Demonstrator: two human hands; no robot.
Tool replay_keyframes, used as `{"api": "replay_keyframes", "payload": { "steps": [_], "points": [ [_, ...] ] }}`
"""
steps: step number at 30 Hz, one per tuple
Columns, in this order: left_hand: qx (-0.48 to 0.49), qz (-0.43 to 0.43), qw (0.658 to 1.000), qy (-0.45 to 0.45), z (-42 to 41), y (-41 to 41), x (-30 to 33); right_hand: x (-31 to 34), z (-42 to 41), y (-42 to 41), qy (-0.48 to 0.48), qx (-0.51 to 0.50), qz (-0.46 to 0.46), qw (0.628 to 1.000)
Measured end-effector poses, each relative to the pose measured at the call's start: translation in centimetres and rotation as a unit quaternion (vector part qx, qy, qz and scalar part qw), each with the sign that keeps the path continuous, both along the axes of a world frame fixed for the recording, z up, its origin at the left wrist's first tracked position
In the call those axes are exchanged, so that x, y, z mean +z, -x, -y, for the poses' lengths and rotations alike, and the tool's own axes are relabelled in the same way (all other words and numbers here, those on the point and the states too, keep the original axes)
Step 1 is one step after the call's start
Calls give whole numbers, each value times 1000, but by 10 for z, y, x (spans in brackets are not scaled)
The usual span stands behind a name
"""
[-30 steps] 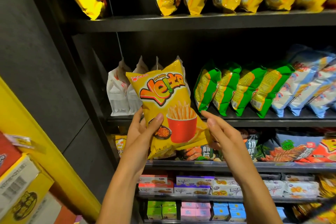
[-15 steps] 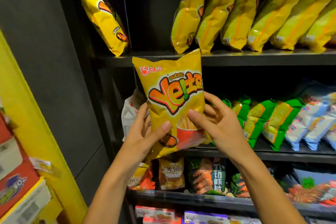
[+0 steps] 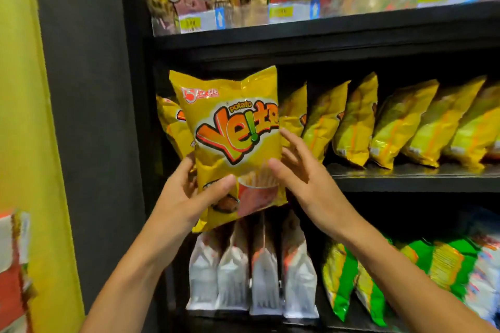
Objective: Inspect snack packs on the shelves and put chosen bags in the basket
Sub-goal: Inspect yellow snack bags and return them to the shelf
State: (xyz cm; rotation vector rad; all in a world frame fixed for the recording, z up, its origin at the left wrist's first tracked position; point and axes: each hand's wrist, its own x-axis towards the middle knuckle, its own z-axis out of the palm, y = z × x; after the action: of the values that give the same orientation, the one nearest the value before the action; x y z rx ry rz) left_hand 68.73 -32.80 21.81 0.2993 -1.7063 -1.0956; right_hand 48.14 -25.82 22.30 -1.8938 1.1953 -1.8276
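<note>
Before the black middle shelf [image 3: 405, 178], the left hand [image 3: 186, 197] grasps the glossy yellow potato-stick bag [image 3: 232, 127] at its seven o'clock corner, while the right hand's [image 3: 305, 178] fingers [image 3: 290, 140] lie released against its three o'clock edge.

Left hand [image 3: 186, 197]: showing bare, with no ring or glove on the thumb and fingers in view.
Left forearm [image 3: 130, 273]: showing bare from the wrist to the bottom edge of the view, with no sleeve, watch or band.
Right hand [image 3: 305, 178]: showing bare, wearing no ring or glove on the fingers in view; short nails, as far as the soft focus is letting one judge.
Right forearm [image 3: 392, 273]: showing bare along its whole visible length, with no sleeve, cuff or bracelet.
Build: both forearms are appearing slim and smooth, tapering toward narrow wrists.
</note>
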Motion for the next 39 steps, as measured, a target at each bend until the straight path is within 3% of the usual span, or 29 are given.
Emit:
{"api": "replay_keyframes", "payload": {
  "steps": [3,7,13,23,29,34,39],
  "points": [
    [32,-45,998,24,10,4,25,20,17,25,49,-107,-69,991],
    [138,-33,986,86,42,20,44,28,47,61,54,-278,-196,939],
    [255,-5,957,141,89,77,56,6,79,92,53,-398,-303,864],
    [274,101,945,148,154,141,36,2,88,94,31,-429,-349,833],
    [210,198,946,145,173,132,30,2,90,93,33,-426,-348,834],
    [250,202,935,154,183,139,31,0,90,94,34,-426,-350,833],
    [250,264,919,150,174,143,32,0,91,95,32,-422,-347,837]
  ]
}}
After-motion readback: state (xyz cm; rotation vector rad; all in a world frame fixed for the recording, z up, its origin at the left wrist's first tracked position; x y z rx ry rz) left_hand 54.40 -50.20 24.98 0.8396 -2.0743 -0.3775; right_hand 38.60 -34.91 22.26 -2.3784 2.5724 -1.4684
